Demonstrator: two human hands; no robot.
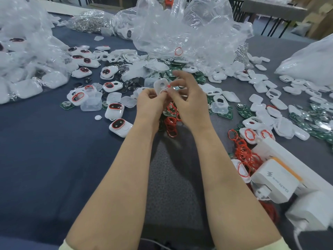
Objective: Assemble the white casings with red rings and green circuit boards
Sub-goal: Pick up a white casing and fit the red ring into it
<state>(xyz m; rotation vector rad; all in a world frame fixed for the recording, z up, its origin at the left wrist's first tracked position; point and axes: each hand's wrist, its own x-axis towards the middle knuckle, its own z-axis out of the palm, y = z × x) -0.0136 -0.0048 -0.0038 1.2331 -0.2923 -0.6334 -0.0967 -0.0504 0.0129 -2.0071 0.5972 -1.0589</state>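
Casing (161, 85) in left hand (150, 100), ring (168, 86) in right hand (188, 99)

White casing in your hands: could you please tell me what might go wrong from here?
1. The red ring, pinched by the right hand, looks only partly seated on the white casing and could spring off.
2. If the left hand slips, the casing may drop among the loose rings below.

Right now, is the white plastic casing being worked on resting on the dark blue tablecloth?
No: the left hand and right hand hold the white plastic casing up between their fingertips, above the tablecloth.
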